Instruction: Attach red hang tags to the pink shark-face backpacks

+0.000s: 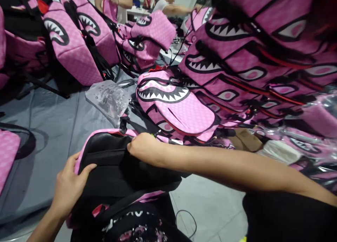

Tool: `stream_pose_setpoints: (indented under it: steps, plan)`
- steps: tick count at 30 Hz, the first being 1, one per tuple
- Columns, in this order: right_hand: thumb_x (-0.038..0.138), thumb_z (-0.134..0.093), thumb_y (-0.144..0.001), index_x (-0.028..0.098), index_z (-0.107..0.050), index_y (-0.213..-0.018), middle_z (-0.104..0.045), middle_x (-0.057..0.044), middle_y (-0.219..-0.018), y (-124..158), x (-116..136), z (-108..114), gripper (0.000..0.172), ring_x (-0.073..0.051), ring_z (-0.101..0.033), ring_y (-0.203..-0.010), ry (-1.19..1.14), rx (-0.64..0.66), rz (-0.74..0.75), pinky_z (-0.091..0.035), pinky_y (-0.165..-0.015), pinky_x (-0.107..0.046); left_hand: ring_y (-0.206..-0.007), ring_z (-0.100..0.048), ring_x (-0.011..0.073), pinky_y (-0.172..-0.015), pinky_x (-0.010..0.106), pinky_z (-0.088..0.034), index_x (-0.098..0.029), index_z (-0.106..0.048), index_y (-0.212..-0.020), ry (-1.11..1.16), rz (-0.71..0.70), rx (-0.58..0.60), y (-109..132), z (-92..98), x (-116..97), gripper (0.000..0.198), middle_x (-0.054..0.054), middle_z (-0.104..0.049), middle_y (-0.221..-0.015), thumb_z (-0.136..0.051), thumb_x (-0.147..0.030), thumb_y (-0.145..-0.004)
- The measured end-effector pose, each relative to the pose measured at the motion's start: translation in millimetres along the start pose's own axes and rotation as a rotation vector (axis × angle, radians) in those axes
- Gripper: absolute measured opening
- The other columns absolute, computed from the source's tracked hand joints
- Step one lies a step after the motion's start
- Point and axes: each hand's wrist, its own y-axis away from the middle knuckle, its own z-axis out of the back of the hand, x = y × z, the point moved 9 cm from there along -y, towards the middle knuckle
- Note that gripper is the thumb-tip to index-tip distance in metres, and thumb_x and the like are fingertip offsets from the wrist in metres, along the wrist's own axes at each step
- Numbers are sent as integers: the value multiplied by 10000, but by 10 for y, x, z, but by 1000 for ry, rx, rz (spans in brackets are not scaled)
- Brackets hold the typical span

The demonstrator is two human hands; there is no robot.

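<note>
A backpack [105, 178] with a black inner face and pink edging lies tilted in front of me, over the table's front edge. My left hand [71, 182] grips its left rim, the thumb on the black side and the fingers behind. My right hand [140, 147] is closed at its upper right edge, fingers curled down and hidden. A small greenish-yellow tip shows just beyond that fist; I cannot make out what it belongs to. Behind it lies a pink backpack [184, 108] with a shark-mouth print. A clear plastic bag [109, 99] lies beside that one.
Stacked pink backpacks [231, 70] rise high on the right. More backpacks [71, 41] stand at the back left of the grey-covered table [52, 119]. Two people work at the far side. A thin cable [195, 221] lies on the tiled floor [210, 200].
</note>
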Motion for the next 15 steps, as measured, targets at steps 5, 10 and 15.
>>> stream_pose_setpoints:
  steps: [5,10,15]
  plan:
    - [250,-530,-932,156,-643,-1098,-687,-93,-1022,920,-906,-34,221,-189,-664,-844,-193,-339,-527,-437,-653,-262,-1049,-649,315,-879,424,-510,-276,-482,-1289,-8,-11,66,-97,31,-63,626,72,-662,-1191,-590,-627,-782]
    - [305,-623,-864,154,-655,-1103,-691,-107,-1025,1443,-1168,-975,285,-223,-649,-956,-361,-150,-704,-438,-720,-268,-968,-685,318,-802,381,-532,-208,-576,-1199,-24,-68,131,-123,-45,-275,598,83,-726,-1031,-577,-636,-782]
    - [295,-555,-881,204,-666,-910,-684,-60,-860,2141,-898,-819,147,-193,-643,-760,-423,-432,-669,-461,-660,-277,-722,-698,261,-614,356,-550,-317,-598,-1008,-57,-124,-84,338,591,-455,445,-89,-699,-754,-554,-685,-762]
